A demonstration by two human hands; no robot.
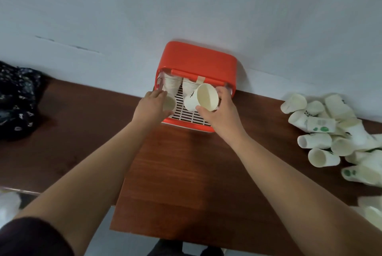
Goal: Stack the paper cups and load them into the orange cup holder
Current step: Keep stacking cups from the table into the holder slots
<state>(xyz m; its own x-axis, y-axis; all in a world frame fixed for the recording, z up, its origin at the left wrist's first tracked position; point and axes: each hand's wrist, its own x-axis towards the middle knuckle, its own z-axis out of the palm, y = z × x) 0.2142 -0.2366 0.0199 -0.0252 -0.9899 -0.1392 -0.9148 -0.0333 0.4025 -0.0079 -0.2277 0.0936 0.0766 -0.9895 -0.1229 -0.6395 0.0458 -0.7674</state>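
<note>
Paper stack 1 (pixel 169 103) is leaning into the orange cup holder (pixel 196 61), the left hand (pixel 153 105) curling round its open end. Beside it, the right hand (pixel 224 112) is gripping stack 2 (pixel 206 97), mouth facing the person, base pointing inward. Loose cups (pixel 322 129) are lying well right.

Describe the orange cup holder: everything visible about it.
The orange cup holder is a glossy plastic box with rounded corners, standing on the wooden table with its back against the white wall. Its front is open; a strip of beige tape sits on the upper edge. A white slatted tray forms the floor. Inside lean a left stack and a middle stack of cups. The left hand grips the left stack; the right hand holds a cup at the opening.
</note>
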